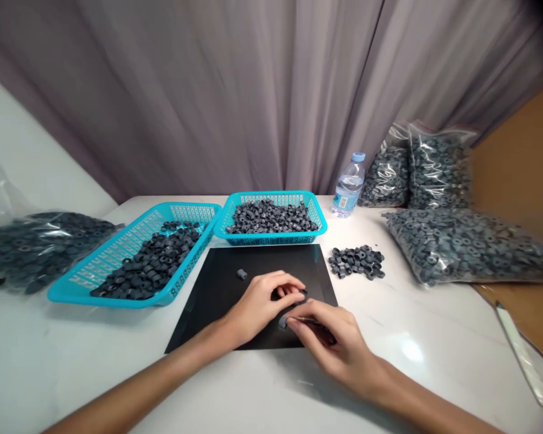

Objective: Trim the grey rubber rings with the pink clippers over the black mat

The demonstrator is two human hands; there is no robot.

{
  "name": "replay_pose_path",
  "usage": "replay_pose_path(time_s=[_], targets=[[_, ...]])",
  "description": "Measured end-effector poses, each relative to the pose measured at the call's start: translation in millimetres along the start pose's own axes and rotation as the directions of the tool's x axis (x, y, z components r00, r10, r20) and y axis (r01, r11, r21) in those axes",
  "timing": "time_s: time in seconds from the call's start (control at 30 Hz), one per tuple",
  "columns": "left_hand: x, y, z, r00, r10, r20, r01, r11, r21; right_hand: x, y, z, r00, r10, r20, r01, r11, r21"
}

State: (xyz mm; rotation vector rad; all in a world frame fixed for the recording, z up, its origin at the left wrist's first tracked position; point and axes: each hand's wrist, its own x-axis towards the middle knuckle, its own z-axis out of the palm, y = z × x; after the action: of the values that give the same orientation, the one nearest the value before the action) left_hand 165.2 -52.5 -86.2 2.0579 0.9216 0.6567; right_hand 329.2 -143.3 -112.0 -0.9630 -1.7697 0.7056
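gry pcs [356,263], blk mat [217,295], turq bskts [106,303], wht tbl [235,392]

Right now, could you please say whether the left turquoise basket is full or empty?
Partly filled: dark grey pieces lie in the left turquoise basket, with bare mesh showing beside them.

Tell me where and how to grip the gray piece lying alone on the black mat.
Pinch the gray piece by its opposite outer sides, probably best from above: it looks small, lies low, and bare black mat shows around it.
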Motion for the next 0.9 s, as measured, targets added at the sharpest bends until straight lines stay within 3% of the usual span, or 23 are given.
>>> replay_pose_path(time_s=[0.2, 0.37, 0.6, 0.77, 0.9], targets=[[73, 12, 33.0, 0.985, 0.174, -0.001, -0.174, 0.985, 0.000, 7, 4, -5, 0.978, -0.066, -0.197, 0.048, 0.994, -0.097], [94, 9, 49.6, 0.984, 0.176, -0.013, -0.176, 0.984, 0.002, 16, 5, -6, 0.944, -0.086, -0.318, 0.079, 0.996, -0.033], [62, 11, 23.0, 0.990, 0.084, -0.116, -0.089, 0.995, -0.046, 19, 8, -10, 0.930, 0.036, -0.366, -0.023, 0.999, 0.038], [10, 7, 2.2, 0.964, -0.217, -0.155, 0.170, 0.947, -0.271, 19, 17, -11, 0.895, 0.190, -0.404, -0.175, 0.982, 0.076], [-26, -4, -3.3, 0.944, -0.291, -0.158, 0.204, 0.886, -0.417, 15, 19, -7, 0.911, 0.198, -0.362, -0.192, 0.980, 0.051]])
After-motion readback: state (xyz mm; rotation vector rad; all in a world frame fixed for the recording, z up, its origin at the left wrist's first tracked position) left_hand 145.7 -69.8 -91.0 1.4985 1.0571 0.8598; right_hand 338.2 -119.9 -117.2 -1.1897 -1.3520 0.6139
